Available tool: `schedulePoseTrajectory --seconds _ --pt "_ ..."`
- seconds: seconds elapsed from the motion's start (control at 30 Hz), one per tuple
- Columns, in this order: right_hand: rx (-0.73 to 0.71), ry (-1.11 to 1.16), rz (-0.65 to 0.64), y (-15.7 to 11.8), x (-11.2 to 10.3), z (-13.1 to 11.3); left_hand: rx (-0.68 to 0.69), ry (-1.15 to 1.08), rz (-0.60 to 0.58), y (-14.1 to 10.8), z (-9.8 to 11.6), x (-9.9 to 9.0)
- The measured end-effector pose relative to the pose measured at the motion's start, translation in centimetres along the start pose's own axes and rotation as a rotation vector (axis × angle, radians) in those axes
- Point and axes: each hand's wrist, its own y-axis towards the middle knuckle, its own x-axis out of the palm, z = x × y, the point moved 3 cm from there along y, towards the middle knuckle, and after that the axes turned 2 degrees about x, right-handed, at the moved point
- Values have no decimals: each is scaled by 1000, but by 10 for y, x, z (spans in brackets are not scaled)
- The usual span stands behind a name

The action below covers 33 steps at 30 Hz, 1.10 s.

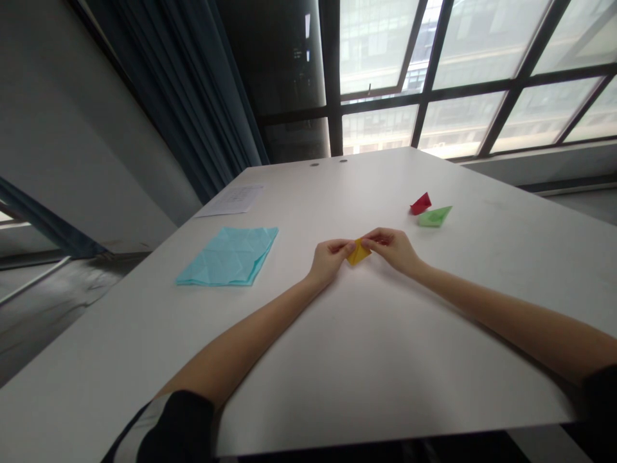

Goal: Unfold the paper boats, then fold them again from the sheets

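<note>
A small piece of folded yellow paper (358, 254) is held between both hands above the middle of the white table. My left hand (331, 258) pinches its left side, thumb on the near face. On the other side, my right hand (391, 247) grips the upper right edge between thumb and fingers. The paper's lower part points down toward me, and its top is partly covered by the fingertips. Beyond my right hand lie a folded red paper piece (421, 204) and a folded light green one (434, 217), close together.
To the left on the table (299, 360) lies a creased, folded light blue sheet (226, 257). Farther back is a white printed sheet (232, 200) near the left edge. Two round dark grommets (315, 164) sit near the far edge, before the windows. A blue curtain (187, 83) hangs at left.
</note>
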Motion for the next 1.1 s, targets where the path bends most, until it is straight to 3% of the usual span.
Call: schedulePoseTrajectory --seconds 0.27,0.7,1.1 --pt "-2 -17 16 0 0 1 22 39 0 0 2 0" --pt "-166 -309 -52 -4 -1 -18 191 481 -1 -6 22 -1" --pt "-186 -325 -16 -5 -2 -15 184 473 35 -4 17 -3"
